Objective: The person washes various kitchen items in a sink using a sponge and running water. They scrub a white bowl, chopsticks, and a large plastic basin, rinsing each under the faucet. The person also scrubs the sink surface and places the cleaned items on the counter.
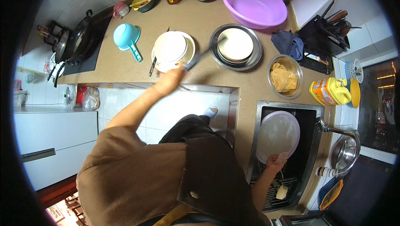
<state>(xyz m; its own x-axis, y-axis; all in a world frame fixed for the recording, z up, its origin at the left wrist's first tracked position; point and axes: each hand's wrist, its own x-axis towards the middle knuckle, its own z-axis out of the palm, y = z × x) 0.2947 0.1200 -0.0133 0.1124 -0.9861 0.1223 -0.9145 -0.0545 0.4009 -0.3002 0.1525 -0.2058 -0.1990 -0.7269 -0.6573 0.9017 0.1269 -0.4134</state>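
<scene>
My left hand [171, 78] is closed on the grey handle of a long utensil [201, 54], blurred, reaching over the counter. Close by lie a stack of white plates [170, 46] with a dark, thin utensil [152, 66] partly under it, and a steel bowl [257, 54] holding pale dishes [235, 44]. In the sink [312, 151], my right hand [276, 162] grips the near rim of a pale purple basin [278, 135] with cloudy greyish contents. Something pinkish shows at its fingertips, not clear enough to name. A yellowish sponge [282, 192] rests on the rack below.
A large purple basin [254, 5] stands at the back. Near the sink are a bowl with yellow cloth-like pieces [283, 79], a yellow jug [329, 91], a blue cloth [287, 43], a knife block [325, 35] and the faucet [340, 130]. A turquoise ladle [126, 37] lies left, beside the cooktop [93, 51].
</scene>
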